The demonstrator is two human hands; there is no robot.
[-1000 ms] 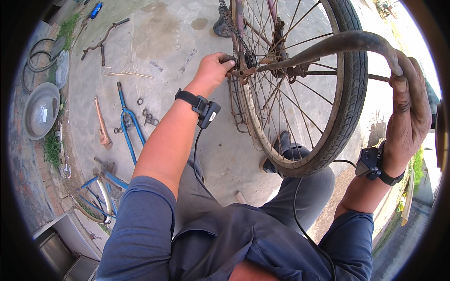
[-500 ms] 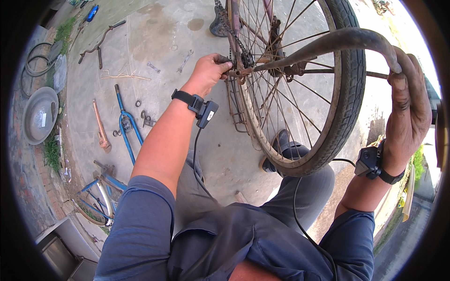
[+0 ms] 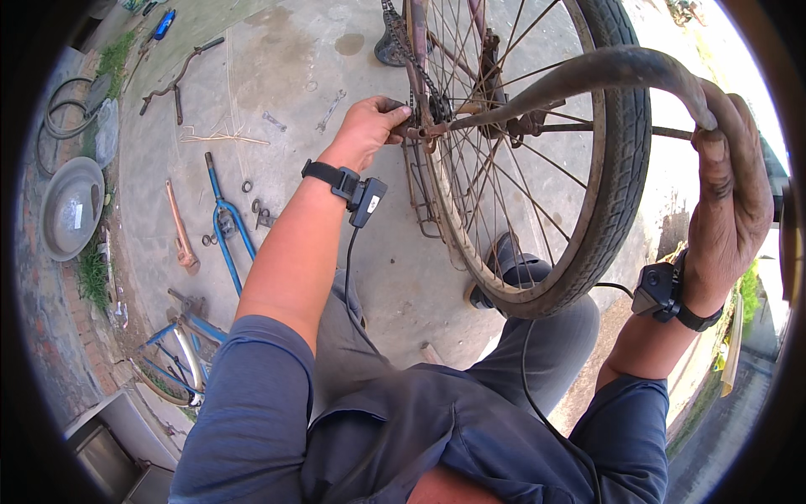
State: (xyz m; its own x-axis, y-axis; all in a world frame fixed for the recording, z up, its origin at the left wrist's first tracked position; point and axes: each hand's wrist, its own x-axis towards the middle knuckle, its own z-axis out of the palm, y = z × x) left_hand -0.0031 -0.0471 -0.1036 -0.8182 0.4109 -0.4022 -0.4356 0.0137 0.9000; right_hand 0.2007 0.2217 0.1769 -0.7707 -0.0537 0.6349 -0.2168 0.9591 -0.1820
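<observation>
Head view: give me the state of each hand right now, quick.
Left hand: curled in at the rusty bracket; whether it grips anything cannot be told.
Right hand: closed, holding the curved dark tube by its bent end.

To the right of the left hand [image 3: 369, 130], the wheel [image 3: 621, 185] closes the way and leaves only narrow gaps. The bar [image 3: 579, 78] crosses in front of it, up to the right hand [image 3: 729, 193]. Between left forearm [image 3: 294, 235] and wheel, a hand could pass toward the floor [image 3: 395, 260]. Right of the wheel, there is room too, but a cable [image 3: 617, 286] crosses near the knee [image 3: 558, 326].
</observation>
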